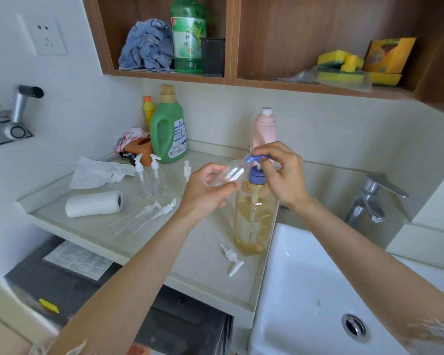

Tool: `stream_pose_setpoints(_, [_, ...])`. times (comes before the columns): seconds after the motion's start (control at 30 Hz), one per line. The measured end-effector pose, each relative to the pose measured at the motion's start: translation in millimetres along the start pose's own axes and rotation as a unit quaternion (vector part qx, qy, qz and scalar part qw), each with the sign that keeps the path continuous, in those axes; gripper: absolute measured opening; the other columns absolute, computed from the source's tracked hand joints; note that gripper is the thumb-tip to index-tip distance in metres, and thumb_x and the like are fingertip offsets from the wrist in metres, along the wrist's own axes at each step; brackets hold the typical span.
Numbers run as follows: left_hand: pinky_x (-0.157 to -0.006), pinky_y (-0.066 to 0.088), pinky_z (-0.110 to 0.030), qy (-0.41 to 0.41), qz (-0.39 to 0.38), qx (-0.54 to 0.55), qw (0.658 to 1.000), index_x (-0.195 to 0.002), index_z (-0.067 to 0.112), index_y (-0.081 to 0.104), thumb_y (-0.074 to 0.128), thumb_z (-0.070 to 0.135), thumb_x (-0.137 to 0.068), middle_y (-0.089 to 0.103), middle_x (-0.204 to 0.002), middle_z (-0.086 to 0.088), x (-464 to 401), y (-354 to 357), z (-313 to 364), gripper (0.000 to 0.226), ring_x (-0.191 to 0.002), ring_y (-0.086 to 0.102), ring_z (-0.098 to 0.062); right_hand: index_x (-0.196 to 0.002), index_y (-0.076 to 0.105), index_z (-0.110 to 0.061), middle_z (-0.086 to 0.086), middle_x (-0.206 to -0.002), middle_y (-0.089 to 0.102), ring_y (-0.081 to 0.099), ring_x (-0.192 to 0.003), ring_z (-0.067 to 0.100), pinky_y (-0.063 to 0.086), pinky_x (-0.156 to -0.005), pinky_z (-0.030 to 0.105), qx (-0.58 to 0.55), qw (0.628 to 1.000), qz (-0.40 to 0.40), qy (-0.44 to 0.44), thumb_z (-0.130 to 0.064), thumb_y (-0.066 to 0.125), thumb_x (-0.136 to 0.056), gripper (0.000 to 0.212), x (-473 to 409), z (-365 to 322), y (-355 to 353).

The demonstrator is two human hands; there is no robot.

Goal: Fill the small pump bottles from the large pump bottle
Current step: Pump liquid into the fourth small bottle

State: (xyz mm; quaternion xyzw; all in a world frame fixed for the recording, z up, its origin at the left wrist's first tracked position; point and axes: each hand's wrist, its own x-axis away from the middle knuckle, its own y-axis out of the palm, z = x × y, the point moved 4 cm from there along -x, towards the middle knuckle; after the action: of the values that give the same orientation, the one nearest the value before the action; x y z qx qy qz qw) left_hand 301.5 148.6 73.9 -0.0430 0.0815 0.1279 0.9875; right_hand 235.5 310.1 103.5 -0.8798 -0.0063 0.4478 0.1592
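The large pump bottle, clear with amber liquid and a blue pump head, stands on the counter beside the sink. My left hand grips a small clear bottle, tilted with its mouth at the blue spout. My right hand rests its fingers on top of the blue pump head. A loose white pump cap lies on the counter in front of the large bottle. Three small capped pump bottles stand further back. Two more small bottles lie on their sides.
A paper towel roll and crumpled tissue lie at the left. A green detergent jug and a pink bottle stand by the wall. The white sink and chrome tap are at the right. Shelves hang above.
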Motion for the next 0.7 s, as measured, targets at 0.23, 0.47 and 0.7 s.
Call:
stream_pose_setpoints(0.23, [-0.052,0.047,-0.024,-0.007,0.002,0.013,1.0,-0.087,0.03,0.063,0.078,0.014,-0.077,0.067,-0.07,0.016,1,0,-1,0.024,-0.055,0.059,-0.01,-0.103,0.071,-0.002,0.001,-0.108,0.065,0.059,-0.105,0.01,0.042,-0.095,0.015,0.01,1.0,0.013,-0.013,-0.001,0.048,-0.085,0.029,11,9,5])
stream_pose_setpoints(0.47, [-0.047,0.041,-0.021,-0.022,0.015,0.017,0.999,-0.09,0.025,0.064,0.078,0.012,-0.076,0.066,-0.077,0.001,-2,3,-11,0.023,-0.05,0.055,-0.012,-0.1,0.067,0.003,0.005,-0.107,0.061,0.058,-0.105,0.021,0.045,-0.089,0.018,-0.008,0.997,0.035,-0.064,-0.009,0.043,-0.086,0.031,25,16,18])
stream_pose_setpoints(0.7, [-0.047,0.043,-0.021,-0.033,-0.001,0.01,0.999,-0.093,0.025,0.064,0.078,0.015,-0.077,0.067,-0.082,0.001,0,3,-10,0.023,-0.05,0.058,-0.011,-0.096,0.069,0.0,0.007,-0.1,0.065,0.06,-0.095,0.021,0.048,-0.083,0.022,0.029,0.998,0.022,-0.052,-0.01,0.043,-0.079,0.032,25,11,15])
